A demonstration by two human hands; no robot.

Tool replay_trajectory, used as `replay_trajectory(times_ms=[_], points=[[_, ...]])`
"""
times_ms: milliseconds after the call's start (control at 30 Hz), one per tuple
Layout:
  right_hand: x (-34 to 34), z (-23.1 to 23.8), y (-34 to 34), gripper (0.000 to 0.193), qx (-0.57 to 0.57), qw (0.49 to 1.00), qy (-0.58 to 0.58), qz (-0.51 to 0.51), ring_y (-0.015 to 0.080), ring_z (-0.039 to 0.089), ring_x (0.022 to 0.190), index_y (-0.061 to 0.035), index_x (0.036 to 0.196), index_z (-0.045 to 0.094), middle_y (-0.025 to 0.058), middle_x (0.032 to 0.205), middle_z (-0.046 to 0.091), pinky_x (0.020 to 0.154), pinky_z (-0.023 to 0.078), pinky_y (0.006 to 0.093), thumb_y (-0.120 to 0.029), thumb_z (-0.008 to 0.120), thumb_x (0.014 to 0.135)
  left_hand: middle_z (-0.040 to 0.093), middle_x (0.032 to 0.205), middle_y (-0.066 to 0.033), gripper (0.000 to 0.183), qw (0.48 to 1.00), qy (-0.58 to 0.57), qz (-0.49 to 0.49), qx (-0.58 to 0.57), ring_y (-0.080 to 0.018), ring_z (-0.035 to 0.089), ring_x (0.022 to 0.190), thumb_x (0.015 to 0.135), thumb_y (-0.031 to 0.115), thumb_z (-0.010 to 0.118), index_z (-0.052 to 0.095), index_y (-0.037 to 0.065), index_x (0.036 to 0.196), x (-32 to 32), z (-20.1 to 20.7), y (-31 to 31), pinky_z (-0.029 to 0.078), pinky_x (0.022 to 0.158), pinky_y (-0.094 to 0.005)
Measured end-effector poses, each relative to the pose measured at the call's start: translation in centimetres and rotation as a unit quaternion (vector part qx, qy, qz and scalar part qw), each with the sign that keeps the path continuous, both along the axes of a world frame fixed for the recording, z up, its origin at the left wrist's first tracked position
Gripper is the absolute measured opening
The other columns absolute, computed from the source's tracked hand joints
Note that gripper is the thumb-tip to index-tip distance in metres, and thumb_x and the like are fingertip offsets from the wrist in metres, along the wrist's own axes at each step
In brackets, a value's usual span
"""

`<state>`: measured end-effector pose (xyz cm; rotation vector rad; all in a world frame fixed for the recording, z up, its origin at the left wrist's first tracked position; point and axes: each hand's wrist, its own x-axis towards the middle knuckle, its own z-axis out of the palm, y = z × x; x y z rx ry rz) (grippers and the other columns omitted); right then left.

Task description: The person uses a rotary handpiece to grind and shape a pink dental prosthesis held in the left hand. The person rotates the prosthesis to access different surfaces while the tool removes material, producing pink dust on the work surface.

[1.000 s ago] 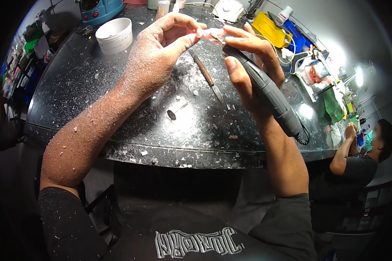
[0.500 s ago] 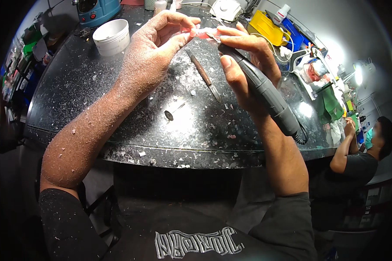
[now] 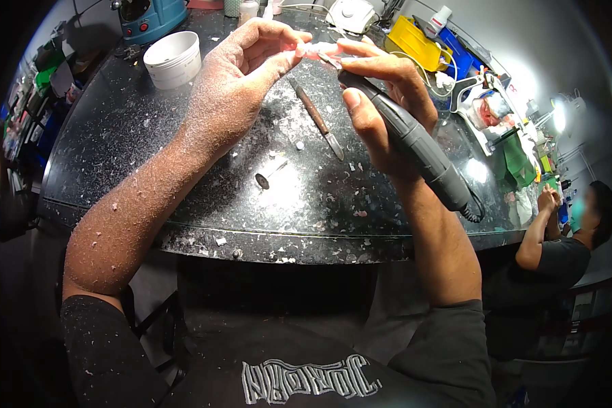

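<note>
My left hand, coated in pale dust, pinches one end of a small pink-and-white denture above the far part of the bench. My right hand is closed around a dark rotary handpiece. The handpiece's thin metal bit meets the near side of the denture, or sits just short of it; I cannot tell which. Fingers cover part of the denture, and my right fingertips are close to its other end. Below the hands, a wooden-handled knife lies on the bench.
The dark bench is strewn with shavings. A small disc on a shank lies nearer me. A white tub and a blue machine stand left; yellow and blue bins and a metal frame stand right. A masked person sits far right.
The handpiece's bit has shifted slightly left along the denture, with the right hand tilting a little. The left hand keeps its pinch almost unmoved.
</note>
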<state>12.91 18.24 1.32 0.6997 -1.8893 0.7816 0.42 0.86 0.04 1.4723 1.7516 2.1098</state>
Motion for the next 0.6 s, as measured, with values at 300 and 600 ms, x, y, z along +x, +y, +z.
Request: replay_trajectory(times_ms=[300,600], points=[[0.34,-0.44,0.19,0.03,-0.003,0.999,-0.038,-0.017,0.0318,0.062,0.124,0.0059,0.117,0.058,0.0269,0.124,0.065,0.112,0.043,0.0443,0.001,0.06,0.088,0.071,0.115,-0.0082,0.015,1.0,-0.011,0.014,-0.025,-0.0147,0.067,0.113,0.099,0.006,0.065,0.063,0.004,0.114,0.27,0.32,-0.07,0.051,0.102,-0.0281],[0.39,-0.59,0.23,0.031,-0.018,0.998,-0.05,-0.026,0.0319,0.061,0.125,0.0056,0.118,0.057,0.0277,0.125,0.064,0.112,0.043,0.0431,0.003,0.06,0.087,0.071,0.116,-0.0083,0.015,1.0,-0.009,0.02,-0.017,-0.0145,0.066,0.113,0.099,0.005,0.065,0.063,0.004,0.114,0.52,0.43,-0.22,0.051,0.103,-0.0279]])
